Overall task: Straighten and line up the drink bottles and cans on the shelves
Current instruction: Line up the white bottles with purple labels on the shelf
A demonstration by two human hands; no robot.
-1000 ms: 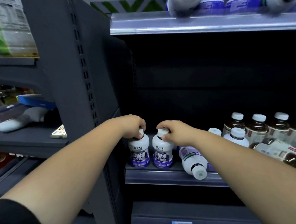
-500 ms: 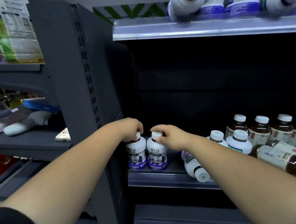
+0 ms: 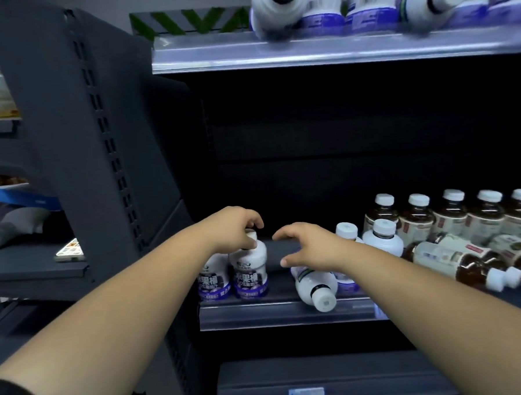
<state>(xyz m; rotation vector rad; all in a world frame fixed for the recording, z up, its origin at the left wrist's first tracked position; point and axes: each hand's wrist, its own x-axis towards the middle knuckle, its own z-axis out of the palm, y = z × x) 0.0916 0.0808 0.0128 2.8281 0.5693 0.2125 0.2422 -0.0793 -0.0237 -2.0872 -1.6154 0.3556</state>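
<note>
Two white bottles with purple labels stand upright side by side at the left end of the middle shelf (image 3: 277,315). My left hand (image 3: 233,229) grips the cap of the right one (image 3: 250,272); the left one (image 3: 214,282) is partly hidden behind my wrist. My right hand (image 3: 308,246) hovers with spread, relaxed fingers just right of them, holding nothing. Below it a white bottle (image 3: 316,286) lies on its side, cap toward the shelf's front edge. Two more white bottles (image 3: 382,240) stand upright beyond my right wrist.
A row of brown tea bottles (image 3: 453,214) stands at the right, with two brown bottles (image 3: 456,262) fallen in front. Tipped white bottles (image 3: 276,9) lie on the top shelf. A dark upright panel (image 3: 100,151) bounds the shelf on the left.
My right hand let go of the second upright bottle's cap and moved right, fingers spread. My left hand shifted onto that bottle's cap. The two upright bottles now stand close together.
</note>
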